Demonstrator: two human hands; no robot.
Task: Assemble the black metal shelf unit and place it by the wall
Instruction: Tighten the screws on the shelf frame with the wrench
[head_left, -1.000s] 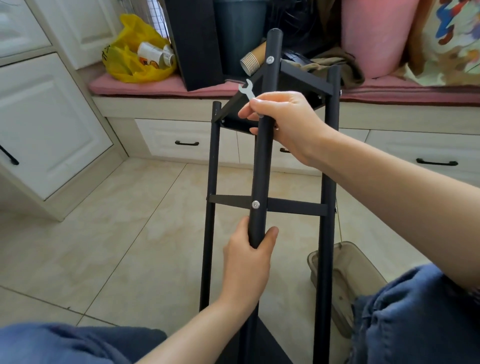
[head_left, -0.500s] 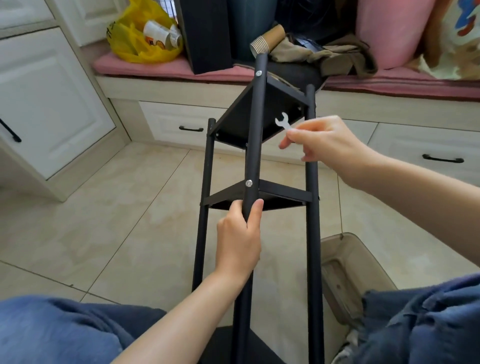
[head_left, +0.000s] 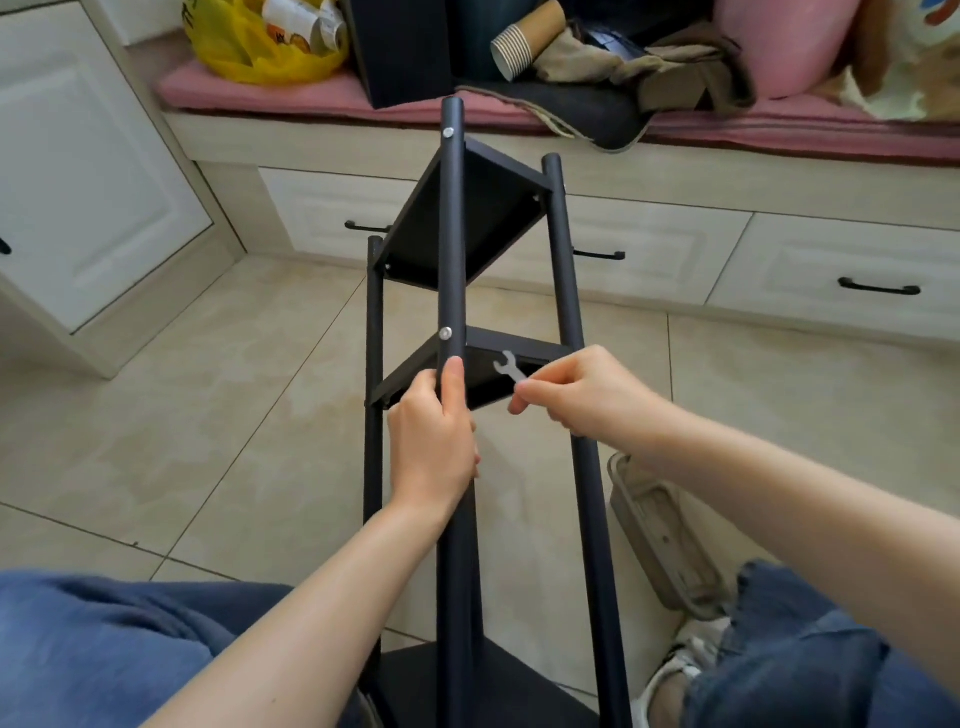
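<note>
One shelf post (head_left: 452, 234) within left fingers (head_left: 455, 387), wrench (head_left: 508, 367) between right fingers (head_left: 525, 391).

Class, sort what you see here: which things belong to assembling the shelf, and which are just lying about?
Belongs to the job:
black shelf unit
silver bolts
small wrench, pinched by the right hand
left hand, gripping the unit

Just lying about:
yellow bag
paper cup
pink cushion
plastic tray on the floor

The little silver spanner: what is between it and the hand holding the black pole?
In the head view, only the middle black metal shelf panel shows between the small flat silver spanner and the left hand gripping the front black pole.
</note>
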